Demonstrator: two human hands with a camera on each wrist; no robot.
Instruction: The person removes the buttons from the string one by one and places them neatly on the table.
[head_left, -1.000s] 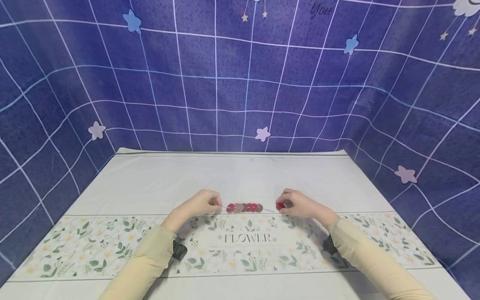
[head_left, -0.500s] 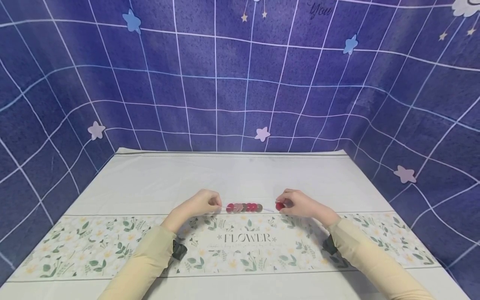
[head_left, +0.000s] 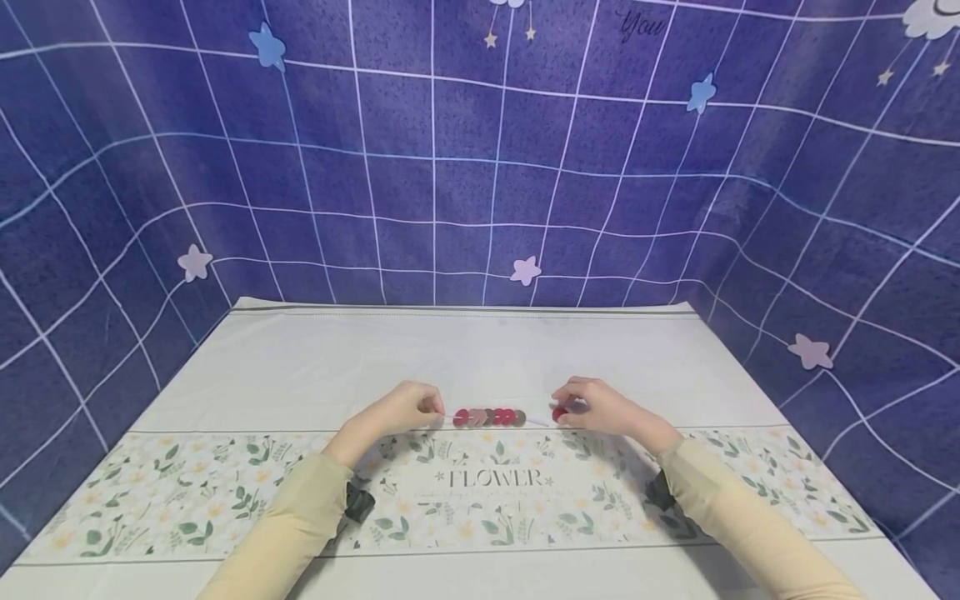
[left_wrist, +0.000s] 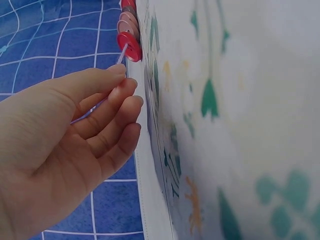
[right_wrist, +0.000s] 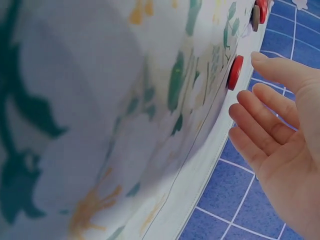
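Observation:
Between my hands in the head view lies a row of red, pink and brown buttons (head_left: 489,417) threaded on a thin pale string. My left hand (head_left: 408,406) pinches the string just left of the row. In the left wrist view, thumb and forefinger grip the string (left_wrist: 121,55) where it comes out of the end red button (left_wrist: 131,47). A loose red button (right_wrist: 235,73) lies flat on the cloth, apart from the row. My right hand (head_left: 592,407) is over it, thumb and fingers spread around it without gripping. The string's other end (head_left: 537,422) points toward this button.
A white tablecloth (head_left: 360,350) with a printed flower band (head_left: 491,517) covers the table. Behind and at both sides hangs a blue grid-patterned curtain (head_left: 465,192) with star prints. A dark wrist strap (head_left: 360,502) sits under each sleeve.
Both hands and the row of buttons stay nearly in place. Slightly less of the loose red button shows between my right fingers. The head view has tilted a little.

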